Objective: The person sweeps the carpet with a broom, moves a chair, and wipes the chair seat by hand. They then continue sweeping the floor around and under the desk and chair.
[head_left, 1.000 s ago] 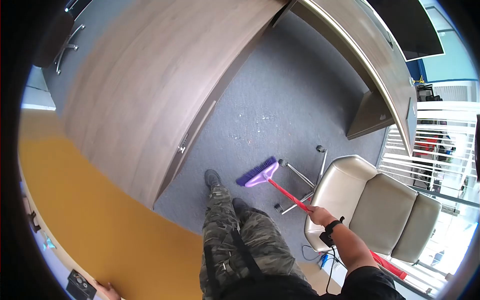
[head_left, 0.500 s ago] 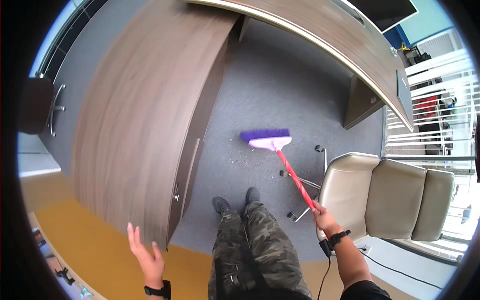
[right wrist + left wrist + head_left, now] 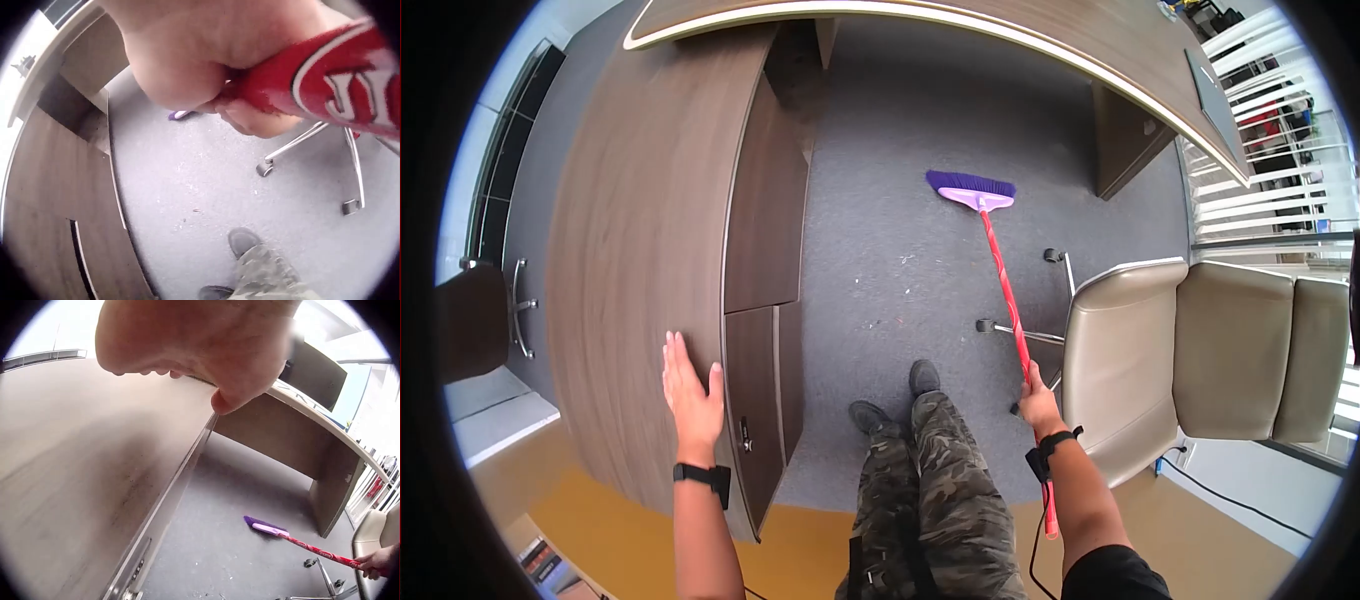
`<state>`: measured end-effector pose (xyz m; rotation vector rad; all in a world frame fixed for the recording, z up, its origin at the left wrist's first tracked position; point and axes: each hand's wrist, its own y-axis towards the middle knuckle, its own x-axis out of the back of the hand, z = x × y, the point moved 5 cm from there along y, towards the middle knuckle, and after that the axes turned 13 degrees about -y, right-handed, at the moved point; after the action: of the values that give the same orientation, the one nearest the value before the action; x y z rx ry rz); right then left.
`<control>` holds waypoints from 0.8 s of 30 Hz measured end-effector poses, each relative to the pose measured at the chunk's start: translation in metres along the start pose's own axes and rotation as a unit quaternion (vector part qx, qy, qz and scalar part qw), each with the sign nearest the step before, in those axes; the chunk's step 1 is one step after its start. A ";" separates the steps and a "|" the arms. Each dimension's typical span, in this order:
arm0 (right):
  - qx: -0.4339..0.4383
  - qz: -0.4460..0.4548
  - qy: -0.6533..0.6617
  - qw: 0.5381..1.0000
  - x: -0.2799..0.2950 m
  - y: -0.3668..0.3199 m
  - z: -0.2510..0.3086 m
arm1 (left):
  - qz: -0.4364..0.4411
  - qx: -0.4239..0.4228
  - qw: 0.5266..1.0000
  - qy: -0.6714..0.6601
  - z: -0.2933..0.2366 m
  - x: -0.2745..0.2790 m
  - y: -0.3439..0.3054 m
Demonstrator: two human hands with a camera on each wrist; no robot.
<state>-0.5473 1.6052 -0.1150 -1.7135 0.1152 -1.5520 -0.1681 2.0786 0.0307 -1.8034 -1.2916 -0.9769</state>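
One stretch of grey floor [image 3: 860,200] runs between the wooden surface [image 3: 640,210], hard-edged along its near side, and the chair [image 3: 1122,350], whose wheels crowd the handle. Broom [image 3: 1007,282] slants over that floor, head beyond the feet; left hand [image 3: 694,408] open, empty, above the surface, contact unclear; right hand [image 3: 1038,404] curled round the handle. Flat bristles and short, low strokes probably best gather the pale flecks [image 3: 907,290].

I count two hands, my left hand [image 3: 693,405] and right hand [image 3: 1038,402], two wristbands [image 3: 703,482], two shoes [image 3: 924,376] and one broom [image 3: 1006,285]. Around me are two chairs [image 3: 1122,345], one desk [image 3: 1120,50] and one cabinet [image 3: 640,250]. The floor [image 3: 960,430] has several pale bits [image 3: 908,291], too small for me to count exactly.
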 end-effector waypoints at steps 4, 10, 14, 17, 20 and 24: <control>0.033 -0.007 -0.012 0.999 -0.022 -0.081 -0.025 | -0.033 0.024 0.996 0.082 0.011 -0.030 0.005; -0.052 0.140 -0.004 0.989 -0.001 -0.252 -0.048 | -0.098 0.013 0.991 0.085 0.005 -0.029 0.001; 0.020 0.038 0.138 0.989 0.007 -0.280 -0.072 | -0.106 0.012 0.991 0.081 0.007 -0.030 0.000; -0.019 0.009 0.089 0.996 0.021 -0.240 -0.052 | -0.105 0.006 0.990 0.093 0.009 -0.032 -0.001; -0.031 -0.013 0.126 0.991 -0.021 -0.183 -0.056 | -0.109 -0.006 0.989 0.097 0.014 -0.036 -0.002; -0.051 0.036 0.152 0.986 -0.079 -0.229 -0.058 | -0.105 0.008 0.988 0.114 0.016 -0.037 0.001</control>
<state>-0.7156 1.7748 -0.0450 -1.5196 0.4144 -1.7708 -0.1722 2.0757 -0.0095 -1.5139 -1.3576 -1.2445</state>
